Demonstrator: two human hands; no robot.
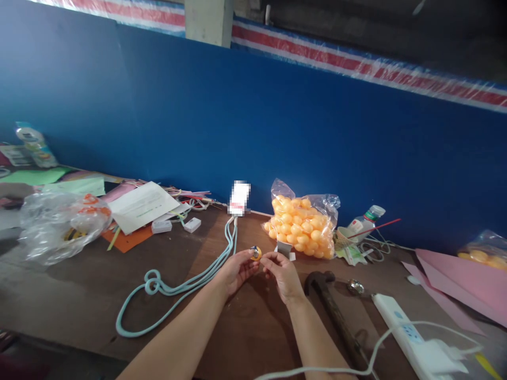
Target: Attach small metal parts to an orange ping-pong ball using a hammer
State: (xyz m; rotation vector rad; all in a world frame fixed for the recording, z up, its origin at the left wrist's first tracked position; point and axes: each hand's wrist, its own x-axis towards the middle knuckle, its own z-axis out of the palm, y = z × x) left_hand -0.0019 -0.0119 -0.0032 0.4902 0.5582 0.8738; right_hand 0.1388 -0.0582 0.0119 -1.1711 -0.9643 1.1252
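Observation:
Between the thumb and fingers of my left hand point(236, 272) is a small round orange piece with a shiny, dark middle point(256, 254); its exact kind is too small to make out. Close beside it on the right, my right hand point(283, 274) is closed in a pinch, and whatever its fingertips hold is hidden. Just behind that hand are a small grey card-like piece point(284, 247) and a white scrap. A clear bag of orange balls point(295, 224) sits behind my right hand. A hammer point(330, 306) lies to the right of my right forearm.
A phone-like device point(239, 198) with a light-blue cord point(190, 289) leans against the blue partition point(198, 116). Papers point(144, 206) and a plastic bag point(51, 227) lie left. At right are a power strip point(400, 327), a bottle point(366, 221), a paper cup and pink sheets point(467, 279).

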